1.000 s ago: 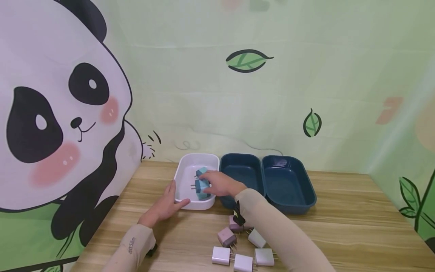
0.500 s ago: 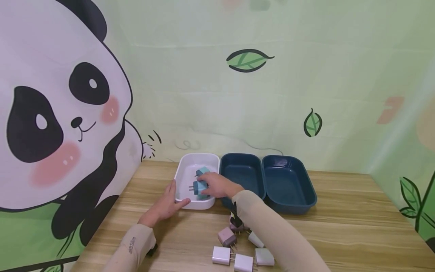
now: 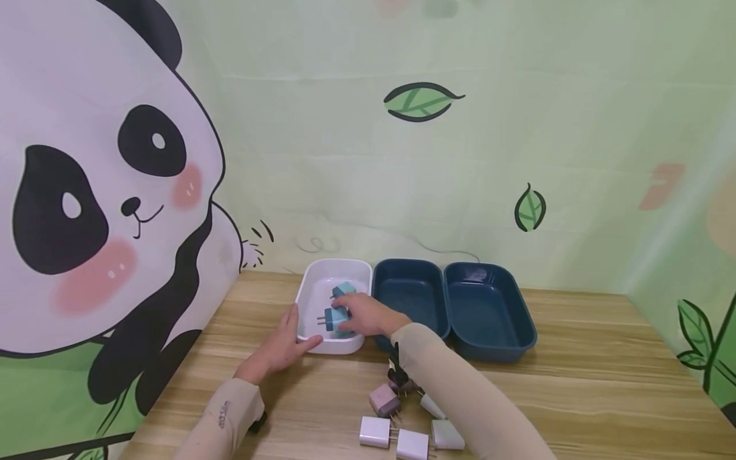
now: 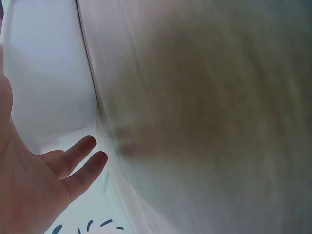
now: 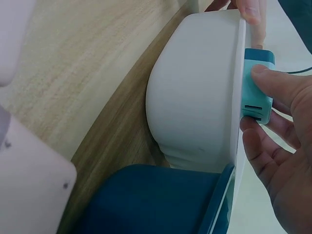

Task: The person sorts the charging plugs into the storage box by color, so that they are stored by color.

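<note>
In the head view, a white bin [image 3: 310,287] stands at the left of a row, with two-tone teal charger plugs in it. My right hand [image 3: 372,313] pinches one teal charger [image 3: 336,319] at the near end of the bin, its prongs toward the left. Thumb and fingers press on its sides in the right wrist view, where the charger [image 5: 258,87] shows its ports. Just beyond lies another teal charger [image 3: 345,289], partly behind my fingers. My left hand [image 3: 280,348], fingers extended, rests against the bin's left side and front rim.
Two dark blue bins [image 3: 409,281] [image 3: 489,310] adjoin the white one on its right. In front of them, pink chargers [image 3: 384,400] and several white chargers [image 3: 375,432] lie on the wooden table [image 3: 598,383], some partly hidden under my right forearm. A printed cloth wall rises behind.
My right hand has shifted the pinched teal charger slightly left and toward me inside the white bin. The left hand keeps its place on the bin.
</note>
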Tool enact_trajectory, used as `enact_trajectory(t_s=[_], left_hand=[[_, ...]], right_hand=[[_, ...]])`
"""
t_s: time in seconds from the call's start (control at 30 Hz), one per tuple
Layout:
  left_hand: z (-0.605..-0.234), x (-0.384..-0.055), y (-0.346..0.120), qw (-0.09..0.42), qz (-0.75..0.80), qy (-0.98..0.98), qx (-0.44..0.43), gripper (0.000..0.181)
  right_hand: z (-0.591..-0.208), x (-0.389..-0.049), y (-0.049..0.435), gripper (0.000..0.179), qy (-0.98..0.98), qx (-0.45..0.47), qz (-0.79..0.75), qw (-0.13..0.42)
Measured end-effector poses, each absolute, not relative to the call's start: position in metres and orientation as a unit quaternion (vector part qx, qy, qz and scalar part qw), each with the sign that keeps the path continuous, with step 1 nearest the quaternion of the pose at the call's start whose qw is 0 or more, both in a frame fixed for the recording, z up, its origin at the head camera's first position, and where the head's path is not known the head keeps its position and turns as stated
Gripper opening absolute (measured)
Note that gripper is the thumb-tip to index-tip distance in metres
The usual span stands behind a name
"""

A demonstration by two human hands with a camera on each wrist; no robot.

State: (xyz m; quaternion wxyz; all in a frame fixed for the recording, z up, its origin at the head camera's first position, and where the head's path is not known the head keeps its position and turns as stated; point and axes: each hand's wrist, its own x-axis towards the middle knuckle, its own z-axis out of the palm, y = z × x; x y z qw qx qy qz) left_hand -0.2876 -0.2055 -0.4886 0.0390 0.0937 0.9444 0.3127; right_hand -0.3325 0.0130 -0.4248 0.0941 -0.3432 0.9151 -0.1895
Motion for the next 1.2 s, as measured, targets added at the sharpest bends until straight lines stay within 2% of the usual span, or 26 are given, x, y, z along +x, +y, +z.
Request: enact_trajectory(t_s=[0.67, 0.93, 1.2], left_hand=[[-0.489, -0.288, -0.198, 0.048, 0.316, 0.943, 0.094, 0.109], [-0.489, -0.287, -0.201, 0.037, 0.308, 0.945, 0.108, 0.105], [-0.486, -0.286, -0.204, 0.046, 0.311, 0.944, 0.095, 0.107]], right_hand=[[-0.429, -0.333, 0.016, 0.044, 0.904, -0.34, -0.241, 0.093], [-0.415, -0.332, 0.024, 0.039, 0.897, -0.354, -0.25, 0.08], [-0.406, -0.336, 0.037, 0.036, 0.898, -0.348, -0.259, 0.072]])
